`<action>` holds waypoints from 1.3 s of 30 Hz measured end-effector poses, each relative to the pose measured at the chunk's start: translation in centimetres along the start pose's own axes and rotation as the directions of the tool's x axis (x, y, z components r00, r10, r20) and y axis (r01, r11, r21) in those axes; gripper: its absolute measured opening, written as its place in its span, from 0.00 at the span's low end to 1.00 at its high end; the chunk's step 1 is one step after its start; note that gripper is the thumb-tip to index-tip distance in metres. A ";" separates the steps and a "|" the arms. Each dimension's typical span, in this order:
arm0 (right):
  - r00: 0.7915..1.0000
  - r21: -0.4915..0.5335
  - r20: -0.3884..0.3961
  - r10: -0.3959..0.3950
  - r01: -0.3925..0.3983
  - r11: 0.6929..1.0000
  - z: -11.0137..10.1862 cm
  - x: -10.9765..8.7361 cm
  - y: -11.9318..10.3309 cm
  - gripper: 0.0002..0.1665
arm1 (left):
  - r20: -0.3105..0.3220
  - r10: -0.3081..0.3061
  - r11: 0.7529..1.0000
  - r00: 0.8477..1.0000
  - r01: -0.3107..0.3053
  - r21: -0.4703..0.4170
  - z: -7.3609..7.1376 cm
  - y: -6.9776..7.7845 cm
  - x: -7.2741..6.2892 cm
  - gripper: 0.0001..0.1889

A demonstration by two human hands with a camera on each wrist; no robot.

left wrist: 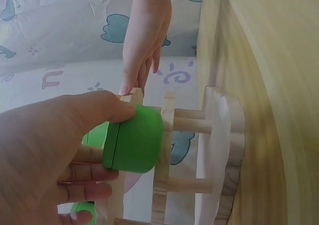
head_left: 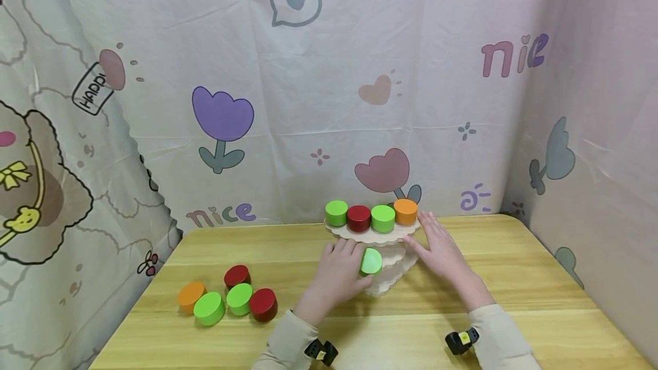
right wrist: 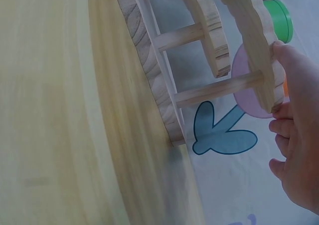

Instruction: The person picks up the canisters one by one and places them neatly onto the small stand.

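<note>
A tiered wooden stand (head_left: 380, 236) with scalloped edges stands toward the back of the table. Its top tier carries a row of cylinder blocks: a green one (head_left: 336, 213), a dark red one (head_left: 358, 219), another green one (head_left: 382, 219) and an orange one (head_left: 405, 212). In front of the lower tiers, my left hand (head_left: 339, 270) pinches a green cylinder block (left wrist: 137, 140) between thumb and fingers, tilted on its side. My right hand (head_left: 444, 247) holds the right end of the top tier, its thumb (right wrist: 289, 50) on the tier's edge.
On the table's left lie several loose cylinder blocks: orange (head_left: 191, 297), green (head_left: 209, 308) and dark red (head_left: 264, 305) among them. A printed curtain (head_left: 308, 101) hangs behind the wooden table (head_left: 411, 330) and along its sides.
</note>
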State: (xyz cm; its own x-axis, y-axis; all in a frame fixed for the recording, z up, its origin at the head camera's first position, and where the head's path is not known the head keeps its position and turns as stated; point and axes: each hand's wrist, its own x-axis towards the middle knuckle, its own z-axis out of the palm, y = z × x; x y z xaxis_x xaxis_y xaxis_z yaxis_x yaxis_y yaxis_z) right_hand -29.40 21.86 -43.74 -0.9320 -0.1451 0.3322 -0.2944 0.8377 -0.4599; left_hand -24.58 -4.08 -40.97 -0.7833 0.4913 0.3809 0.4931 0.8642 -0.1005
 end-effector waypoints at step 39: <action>1.000 0.005 0.005 0.010 -0.010 1.000 0.0 0.0 -0.1 0.52 | -0.285 0.082 0.997 0.955 -0.081 0.013 2.3 2.3 2.0 0.11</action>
State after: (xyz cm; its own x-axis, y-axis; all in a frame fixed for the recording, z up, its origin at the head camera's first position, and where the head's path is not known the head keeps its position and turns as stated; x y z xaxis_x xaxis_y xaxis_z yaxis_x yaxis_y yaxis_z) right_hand -29.40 21.77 -43.66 -0.9359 -0.1398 0.3235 -0.2865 0.8363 -0.4674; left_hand -25.85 -0.90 -42.53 -0.5999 0.5087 0.6176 0.5503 0.8226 -0.1430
